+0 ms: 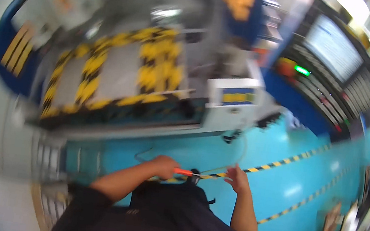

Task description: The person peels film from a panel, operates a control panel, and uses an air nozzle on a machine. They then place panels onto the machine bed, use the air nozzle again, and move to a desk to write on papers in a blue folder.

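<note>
My left hand (164, 167) is closed round an orange-handled tool (183, 172) in front of my body. Its thin, light shaft points right, toward my other hand. Blur hides the tool's exact kind. To the right, at about the same height, my right hand (236, 178) is apart from the tool, with its fingers spread and curved and nothing visible in them. Both hands are over the blue-green floor (276, 175), short of the machine's front edge.
A machine bed (122, 71) with yellow-black striped tape spans the upper left. A white housing (234, 94) stands at its right end. Farther right is a control panel (324, 64) with a lit screen. Striped tape (277, 164) and a thin hose (245, 147) lie on the floor.
</note>
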`<state>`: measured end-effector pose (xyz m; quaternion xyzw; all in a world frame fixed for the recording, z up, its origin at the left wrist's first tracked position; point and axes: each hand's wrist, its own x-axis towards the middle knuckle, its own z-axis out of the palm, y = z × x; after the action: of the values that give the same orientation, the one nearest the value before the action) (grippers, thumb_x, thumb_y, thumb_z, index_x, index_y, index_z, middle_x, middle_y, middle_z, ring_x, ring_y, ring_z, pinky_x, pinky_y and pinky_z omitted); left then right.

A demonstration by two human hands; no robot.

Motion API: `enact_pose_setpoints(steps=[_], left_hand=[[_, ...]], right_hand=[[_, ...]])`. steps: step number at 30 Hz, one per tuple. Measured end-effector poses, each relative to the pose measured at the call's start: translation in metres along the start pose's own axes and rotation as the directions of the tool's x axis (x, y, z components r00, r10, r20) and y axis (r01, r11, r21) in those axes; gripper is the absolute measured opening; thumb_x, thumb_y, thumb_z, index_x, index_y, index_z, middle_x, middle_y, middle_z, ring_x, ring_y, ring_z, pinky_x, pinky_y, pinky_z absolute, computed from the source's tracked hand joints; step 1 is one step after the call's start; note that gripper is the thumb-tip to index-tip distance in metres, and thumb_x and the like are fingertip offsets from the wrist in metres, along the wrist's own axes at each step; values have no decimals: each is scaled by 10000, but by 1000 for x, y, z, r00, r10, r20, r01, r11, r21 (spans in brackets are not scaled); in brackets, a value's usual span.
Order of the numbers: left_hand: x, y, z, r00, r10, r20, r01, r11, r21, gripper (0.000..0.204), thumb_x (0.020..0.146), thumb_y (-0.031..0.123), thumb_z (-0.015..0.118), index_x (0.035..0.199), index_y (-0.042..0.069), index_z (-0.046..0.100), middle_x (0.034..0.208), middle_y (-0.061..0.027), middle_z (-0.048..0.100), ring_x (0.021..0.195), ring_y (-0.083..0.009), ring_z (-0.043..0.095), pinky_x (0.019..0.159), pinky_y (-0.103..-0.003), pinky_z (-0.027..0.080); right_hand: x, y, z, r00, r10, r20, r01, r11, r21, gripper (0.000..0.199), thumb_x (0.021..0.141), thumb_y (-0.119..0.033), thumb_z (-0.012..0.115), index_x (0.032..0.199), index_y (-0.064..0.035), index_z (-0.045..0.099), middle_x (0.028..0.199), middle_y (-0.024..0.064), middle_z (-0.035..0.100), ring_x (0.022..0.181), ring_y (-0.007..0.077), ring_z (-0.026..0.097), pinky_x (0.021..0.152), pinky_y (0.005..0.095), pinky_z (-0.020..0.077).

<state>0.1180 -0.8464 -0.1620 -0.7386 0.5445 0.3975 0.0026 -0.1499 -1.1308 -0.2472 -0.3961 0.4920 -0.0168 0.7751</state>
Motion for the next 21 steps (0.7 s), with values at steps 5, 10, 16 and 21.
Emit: enact_pose_setpoints(steps=[5,10,16,21], left_hand=[[-39,-63,60,998,35,43,-32,997,-72,179,746,177,662,908,176,738,932,-100,742,918,-339,716,700,-500,550],[-157,-183,124,985,-89,-144,65,984,-167,167,767,172,652,928,172,698,938,-84,726,946,-344,697,744,-498,537],[-296,-299,178,902,-232,-365,114,941,-317,231,791,169,662,1014,208,706,989,-63,723,995,-310,684,883,-478,500],[-344,-294,148,301,-489,-819,-574,593,-565,397,868,203,686,1261,169,639,1160,-105,683,1044,-282,668,961,-463,469]], right_hand=[[70,177,-67,848,-503,166,135,-98,-986,220,826,-166,703,901,4,585,785,189,674,636,334,685,594,467,561],[21,143,124,920,-391,14,-18,-79,-997,380,875,-307,642,852,70,686,884,306,697,845,475,687,763,556,540],[-26,130,396,918,-266,294,179,-384,-906,420,1014,-400,521,953,-38,724,955,251,713,917,450,686,763,498,553],[-141,159,640,278,-107,955,882,-366,-298,657,973,-483,607,1479,-83,486,1411,270,560,1365,547,419,1138,597,325]])
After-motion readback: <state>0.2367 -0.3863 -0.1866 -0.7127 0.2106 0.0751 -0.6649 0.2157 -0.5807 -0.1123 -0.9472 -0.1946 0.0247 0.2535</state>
